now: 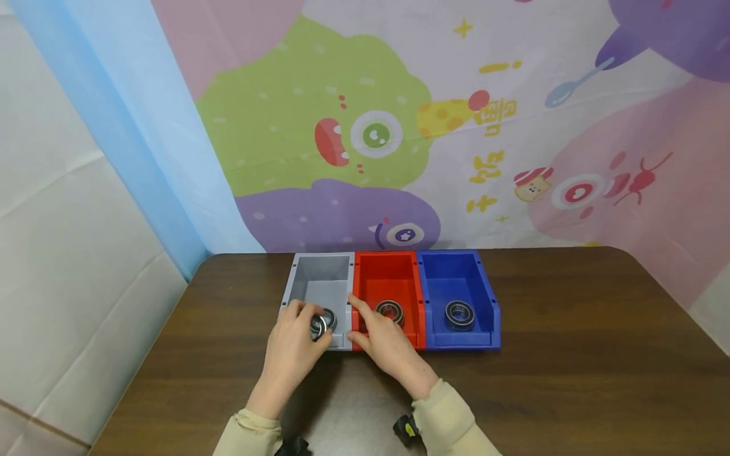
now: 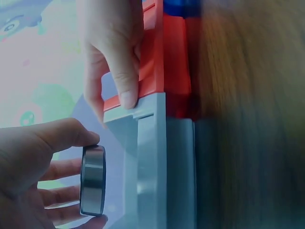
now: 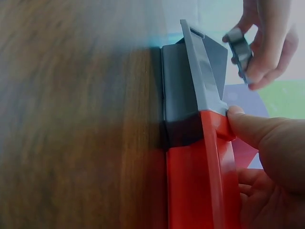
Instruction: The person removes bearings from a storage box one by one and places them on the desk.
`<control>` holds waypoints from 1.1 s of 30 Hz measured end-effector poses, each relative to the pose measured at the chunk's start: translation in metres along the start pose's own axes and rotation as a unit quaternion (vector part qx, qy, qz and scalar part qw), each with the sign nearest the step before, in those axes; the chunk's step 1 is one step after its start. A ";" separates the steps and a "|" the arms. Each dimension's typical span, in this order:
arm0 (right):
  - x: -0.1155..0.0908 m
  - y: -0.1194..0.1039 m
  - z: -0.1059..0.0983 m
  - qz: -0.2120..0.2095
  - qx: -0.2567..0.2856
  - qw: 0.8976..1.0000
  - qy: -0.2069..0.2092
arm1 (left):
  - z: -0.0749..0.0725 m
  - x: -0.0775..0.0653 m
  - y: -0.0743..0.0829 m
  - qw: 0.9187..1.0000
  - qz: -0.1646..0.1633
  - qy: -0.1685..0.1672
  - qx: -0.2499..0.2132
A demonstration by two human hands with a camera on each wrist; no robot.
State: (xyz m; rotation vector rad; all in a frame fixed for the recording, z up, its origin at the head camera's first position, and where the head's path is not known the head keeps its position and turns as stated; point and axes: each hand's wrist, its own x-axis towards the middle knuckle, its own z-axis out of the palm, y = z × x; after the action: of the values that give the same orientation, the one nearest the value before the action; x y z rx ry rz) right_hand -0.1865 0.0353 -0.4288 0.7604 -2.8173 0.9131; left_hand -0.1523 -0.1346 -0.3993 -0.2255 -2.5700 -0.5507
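Bearing held in the left hand, above the gray bin

The bearing (image 2: 93,181) sits on edge in the left hand (image 1: 289,345), pinched between thumb and fingers, clear of the rim of the gray plastic bin (image 1: 322,269). Just below the pinch, a second bearing (image 1: 332,315) rests on that bin's floor, partly hidden behind the held one.

Just beside this grip is the right hand (image 1: 390,342), holding no bearing. Its thumb and forefinger are spread wide, the two tips touching the adjoining walls of the gray and red bins — the thumb near the front, the forefinger farther back.

Rightward from the left-hand grip comes the red bin (image 1: 390,278), with a bearing (image 1: 397,307) partly covered by the right hand. Farther along that side is the blue bin (image 1: 447,269), its own bearing (image 1: 469,315) lying flat. Under all three runs the dark wood-grain table (image 1: 570,335); beyond it hangs a cartoon-printed cloth (image 1: 274,120).
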 end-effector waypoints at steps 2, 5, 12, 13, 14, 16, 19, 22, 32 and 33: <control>0.000 0.000 0.000 0.003 -0.001 1.000 -0.002 | -0.005 -0.004 -0.001 1.000 0.005 -0.004 0.004; -0.001 0.000 0.000 0.004 -0.002 1.000 -0.001 | -0.011 -0.010 -0.003 1.000 0.011 -0.013 0.010; -0.001 0.001 0.000 -0.001 -0.008 1.000 0.006 | -0.019 -0.022 -0.007 0.999 0.007 -0.041 0.020; 0.000 0.001 0.001 -0.001 -0.009 1.000 0.006 | -0.020 -0.024 -0.007 0.999 0.005 -0.048 0.021; 0.000 0.000 0.000 -0.001 -0.011 1.000 0.006 | -0.021 -0.026 -0.007 0.998 0.002 -0.056 0.023; 0.000 0.000 0.000 -0.001 -0.012 1.000 0.004 | -0.023 -0.030 -0.008 0.997 -0.001 -0.073 0.027; 0.000 0.000 0.000 0.000 -0.011 1.000 0.000 | -0.024 -0.036 -0.009 0.995 -0.003 -0.098 0.032; 0.000 0.000 -0.001 -0.001 -0.010 1.000 -0.001 | -0.025 -0.040 -0.011 0.992 -0.007 -0.123 0.039; 0.000 0.000 0.000 -0.003 -0.010 1.000 -0.005 | -0.024 -0.049 -0.014 0.978 0.003 -0.197 0.063; 0.001 0.000 0.000 -0.002 -0.009 1.000 -0.007 | -0.024 -0.050 -0.015 0.978 0.006 -0.198 0.065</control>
State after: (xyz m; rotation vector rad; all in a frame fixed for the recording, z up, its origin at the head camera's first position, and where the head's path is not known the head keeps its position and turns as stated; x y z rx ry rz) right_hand -0.1869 0.0347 -0.4289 0.7712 -2.8311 0.8836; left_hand -0.1029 -0.1612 -0.4104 -0.3338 -2.9747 -0.3582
